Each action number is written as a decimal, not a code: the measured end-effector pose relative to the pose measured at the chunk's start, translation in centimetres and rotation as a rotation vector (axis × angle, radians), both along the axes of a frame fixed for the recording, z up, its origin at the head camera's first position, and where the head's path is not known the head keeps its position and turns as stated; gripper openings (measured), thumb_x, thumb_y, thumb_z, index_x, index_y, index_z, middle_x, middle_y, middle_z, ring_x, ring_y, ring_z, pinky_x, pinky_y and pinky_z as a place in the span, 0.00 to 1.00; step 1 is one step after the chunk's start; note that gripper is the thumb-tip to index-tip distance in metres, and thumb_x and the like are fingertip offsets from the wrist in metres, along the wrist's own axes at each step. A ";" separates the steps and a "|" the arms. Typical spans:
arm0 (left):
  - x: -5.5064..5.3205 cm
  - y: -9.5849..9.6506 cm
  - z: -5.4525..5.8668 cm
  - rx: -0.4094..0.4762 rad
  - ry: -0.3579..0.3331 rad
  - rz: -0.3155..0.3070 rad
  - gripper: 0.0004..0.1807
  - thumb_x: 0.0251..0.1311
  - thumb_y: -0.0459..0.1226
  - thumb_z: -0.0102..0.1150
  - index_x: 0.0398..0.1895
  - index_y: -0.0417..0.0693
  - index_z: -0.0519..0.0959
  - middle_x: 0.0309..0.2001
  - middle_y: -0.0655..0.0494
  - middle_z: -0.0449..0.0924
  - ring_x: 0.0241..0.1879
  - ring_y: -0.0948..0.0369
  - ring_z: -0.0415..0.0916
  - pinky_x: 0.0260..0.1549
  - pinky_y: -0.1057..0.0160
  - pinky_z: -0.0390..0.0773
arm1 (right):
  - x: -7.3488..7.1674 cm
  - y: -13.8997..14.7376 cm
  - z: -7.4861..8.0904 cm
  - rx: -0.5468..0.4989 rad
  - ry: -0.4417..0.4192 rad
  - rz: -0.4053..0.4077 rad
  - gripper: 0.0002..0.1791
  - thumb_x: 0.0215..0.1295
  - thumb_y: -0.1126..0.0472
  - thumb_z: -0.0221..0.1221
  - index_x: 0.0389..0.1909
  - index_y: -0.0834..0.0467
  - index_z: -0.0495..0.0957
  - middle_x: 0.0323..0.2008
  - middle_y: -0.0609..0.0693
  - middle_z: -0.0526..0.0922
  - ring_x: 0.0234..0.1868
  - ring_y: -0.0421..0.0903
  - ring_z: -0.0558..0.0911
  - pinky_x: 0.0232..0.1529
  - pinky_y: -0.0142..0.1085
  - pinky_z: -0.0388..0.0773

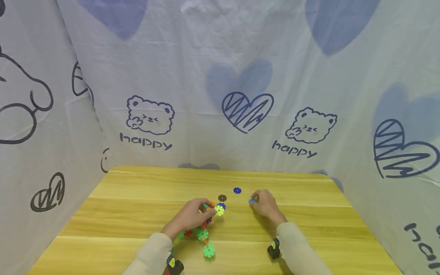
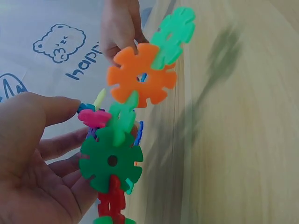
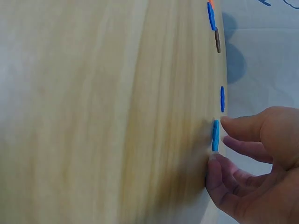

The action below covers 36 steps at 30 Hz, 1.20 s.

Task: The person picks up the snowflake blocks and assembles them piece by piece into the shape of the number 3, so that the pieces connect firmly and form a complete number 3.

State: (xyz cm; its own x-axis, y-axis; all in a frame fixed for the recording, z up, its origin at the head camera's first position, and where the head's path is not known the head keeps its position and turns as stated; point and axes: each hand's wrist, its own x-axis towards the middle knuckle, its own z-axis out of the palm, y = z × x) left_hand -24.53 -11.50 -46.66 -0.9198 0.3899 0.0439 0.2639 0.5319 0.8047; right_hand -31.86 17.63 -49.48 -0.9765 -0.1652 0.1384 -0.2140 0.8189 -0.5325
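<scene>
A joined chain of coloured, notched plastic snowflake discs is in my left hand (image 1: 190, 217), the thumb pressing near a pink disc (image 2: 95, 118). In the left wrist view an orange disc (image 2: 124, 77), a dark green disc (image 2: 93, 161) and a red disc (image 2: 112, 203) belong to this chain. A yellow disc (image 1: 219, 210) shows by the left fingertips in the head view. On the table's right side, my right hand (image 1: 267, 205) has thumb and finger at opposite edges of a light blue disc (image 3: 216, 135).
Beyond the hands, a dark blue disc (image 1: 237, 190) and a brown disc (image 1: 222, 198) lie loose on the wooden table (image 1: 137, 198). Green discs (image 1: 208, 250) of the chain trail toward the front. A printed white cloth (image 1: 192, 126) stands around the table's back and sides.
</scene>
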 end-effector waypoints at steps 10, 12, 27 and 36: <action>0.3 0.1 -0.2 0.025 -0.051 0.003 0.23 0.75 0.46 0.56 0.61 0.38 0.76 0.38 0.48 0.82 0.23 0.60 0.81 0.24 0.62 0.81 | 0.3 -0.6 0.1 0.024 -0.010 0.009 0.03 0.61 0.69 0.70 0.36 0.62 0.87 0.38 0.56 0.87 0.42 0.53 0.84 0.49 0.50 0.84; 0.3 0.1 -0.2 0.032 -0.054 -0.002 0.23 0.76 0.46 0.55 0.62 0.37 0.75 0.39 0.48 0.82 0.24 0.60 0.81 0.25 0.61 0.81 | 0.3 -0.7 0.0 0.009 -0.017 0.016 0.04 0.61 0.70 0.69 0.36 0.61 0.86 0.36 0.55 0.88 0.41 0.52 0.85 0.48 0.49 0.84; 0.4 0.0 -0.9 0.153 -0.150 -0.017 0.23 0.77 0.46 0.53 0.67 0.42 0.72 0.54 0.38 0.82 0.37 0.54 0.86 0.39 0.52 0.88 | 0.9 -0.9 0.3 -0.070 -0.071 0.135 0.05 0.63 0.71 0.68 0.34 0.59 0.83 0.30 0.51 0.85 0.33 0.44 0.82 0.36 0.39 0.81; 0.2 0.1 -0.9 0.135 -0.156 -0.042 0.24 0.78 0.47 0.52 0.69 0.44 0.71 0.52 0.41 0.84 0.47 0.55 0.82 0.44 0.56 0.85 | 2.4 -3.2 2.0 -0.172 -0.086 0.301 0.03 0.63 0.69 0.68 0.33 0.60 0.83 0.32 0.51 0.86 0.31 0.40 0.81 0.33 0.28 0.80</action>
State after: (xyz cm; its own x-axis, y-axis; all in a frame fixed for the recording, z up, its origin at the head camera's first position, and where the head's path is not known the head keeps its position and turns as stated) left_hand -24.31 -11.36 -47.56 -0.9024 0.4287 -0.0436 0.1500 0.4074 0.9009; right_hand -29.42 14.46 -47.44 -0.8971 -0.4283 0.1084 -0.3800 0.6227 -0.6840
